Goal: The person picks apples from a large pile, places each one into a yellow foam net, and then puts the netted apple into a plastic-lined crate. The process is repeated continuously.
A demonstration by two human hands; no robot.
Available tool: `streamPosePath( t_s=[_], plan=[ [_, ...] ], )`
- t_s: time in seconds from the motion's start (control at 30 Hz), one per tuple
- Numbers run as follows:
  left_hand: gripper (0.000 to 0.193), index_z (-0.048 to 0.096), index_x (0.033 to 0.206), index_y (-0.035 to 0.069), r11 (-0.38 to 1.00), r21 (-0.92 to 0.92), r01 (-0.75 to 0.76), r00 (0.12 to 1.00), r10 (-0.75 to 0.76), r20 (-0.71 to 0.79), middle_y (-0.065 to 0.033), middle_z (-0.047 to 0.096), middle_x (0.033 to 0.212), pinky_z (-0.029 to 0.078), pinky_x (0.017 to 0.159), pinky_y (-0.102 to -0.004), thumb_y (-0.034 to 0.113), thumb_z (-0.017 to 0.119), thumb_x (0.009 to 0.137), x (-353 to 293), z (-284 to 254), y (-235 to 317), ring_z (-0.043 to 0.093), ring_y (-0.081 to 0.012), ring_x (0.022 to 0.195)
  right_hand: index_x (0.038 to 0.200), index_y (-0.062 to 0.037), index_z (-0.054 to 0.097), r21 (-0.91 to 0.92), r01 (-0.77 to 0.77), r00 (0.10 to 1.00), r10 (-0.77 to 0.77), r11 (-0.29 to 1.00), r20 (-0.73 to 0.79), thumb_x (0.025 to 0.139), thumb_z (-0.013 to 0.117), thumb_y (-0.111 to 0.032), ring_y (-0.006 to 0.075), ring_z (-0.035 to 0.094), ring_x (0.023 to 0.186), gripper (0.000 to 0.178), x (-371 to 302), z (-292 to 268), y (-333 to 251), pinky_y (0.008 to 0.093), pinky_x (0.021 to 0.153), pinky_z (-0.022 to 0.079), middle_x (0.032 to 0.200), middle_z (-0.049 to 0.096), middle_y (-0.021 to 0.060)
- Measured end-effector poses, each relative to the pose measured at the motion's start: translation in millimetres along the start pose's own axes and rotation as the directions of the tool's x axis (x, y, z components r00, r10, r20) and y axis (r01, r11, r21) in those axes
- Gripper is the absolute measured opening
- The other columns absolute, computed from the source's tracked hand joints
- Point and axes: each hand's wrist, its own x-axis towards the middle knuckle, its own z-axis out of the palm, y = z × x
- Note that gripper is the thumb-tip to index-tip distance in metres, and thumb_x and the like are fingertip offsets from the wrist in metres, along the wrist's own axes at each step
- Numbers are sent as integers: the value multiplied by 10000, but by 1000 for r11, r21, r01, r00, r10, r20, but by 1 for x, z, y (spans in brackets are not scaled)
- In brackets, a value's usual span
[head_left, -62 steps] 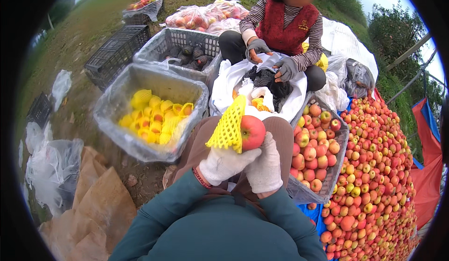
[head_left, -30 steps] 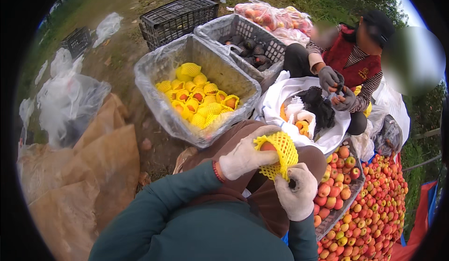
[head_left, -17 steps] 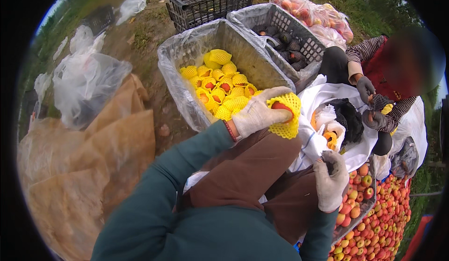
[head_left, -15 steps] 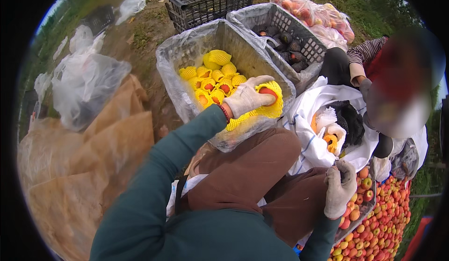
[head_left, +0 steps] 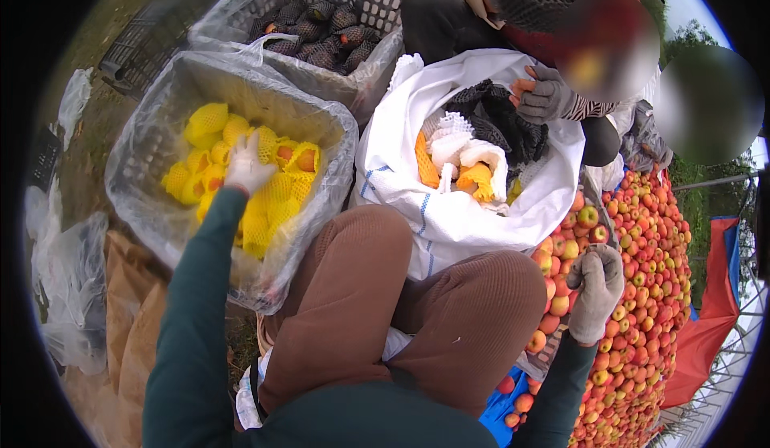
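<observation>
My left hand (head_left: 250,166), in a pale knit glove, reaches into a plastic-lined crate (head_left: 132,171). Its fingers are spread and lie on apples in yellow foam nets (head_left: 273,207); red skin shows through some net openings. Over the loose apples (head_left: 555,275) to the right of my knee hovers my right hand (head_left: 595,291), gloved alike. Its fingers are curled together, and whatever may be between them is hidden. Between the crate and those apples, a white woven sack (head_left: 393,159) holds foam nets in black, white and orange (head_left: 473,147).
Behind the yellow-netted apples stands another lined crate (head_left: 373,55) with black-netted fruit (head_left: 321,35). A co-worker's gloved hand (head_left: 545,97) is at the sack's far rim. A large apple heap (head_left: 642,287) spreads at the right. Brown sheeting (head_left: 136,304) and clear plastic (head_left: 72,287) lie left.
The view has swung right. My left hand has let go of a netted apple at the crate's near right side and moved left over the others. My right hand stays curled.
</observation>
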Motion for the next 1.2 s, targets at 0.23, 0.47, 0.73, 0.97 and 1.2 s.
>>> streamPosePath(
  t_s=[0.23,0.47,0.73,0.97,1.2],
  plan=[
    [271,595,1067,-8,669,-672,-317,927,369,-71,-142,604,1087,478,840,-287,47,601,802,-56,-88,114,614,-220,961,955,29,590,-478,353,698,114,805,707,850,540,-120,184,612,787,188,120,69,70,299,710,479,843,647,119],
    [465,532,1161,-15,419,-611,-671,546,837,-25,-201,574,1109,476,868,-357,153,638,740,-93,-100,246,579,-334,1005,929,-70,669,-797,533,687,406,282,603,778,515,-114,334,617,893,220,186,60,123,385,793,482,930,653,165],
    [447,572,1107,80,458,-358,-814,72,690,720,-146,640,871,500,689,-407,251,642,700,-101,-28,296,628,-344,739,963,-102,668,-622,782,505,545,39,670,757,542,-278,316,628,878,299,154,77,184,382,784,489,888,663,160],
    [464,591,1140,108,377,-376,-847,87,795,601,-128,627,851,492,679,-410,234,601,694,-118,-18,278,623,-304,774,1089,-138,622,-671,735,553,488,95,675,764,559,-328,279,595,995,381,153,103,188,365,866,459,1052,637,129],
    [436,591,1138,117,400,-345,-849,121,783,610,-136,612,900,483,718,-408,195,564,710,-128,-16,277,601,-302,826,1114,-137,607,-597,797,532,359,95,767,764,578,-331,275,573,1033,401,181,101,213,358,895,441,1091,620,129]
  ],
)
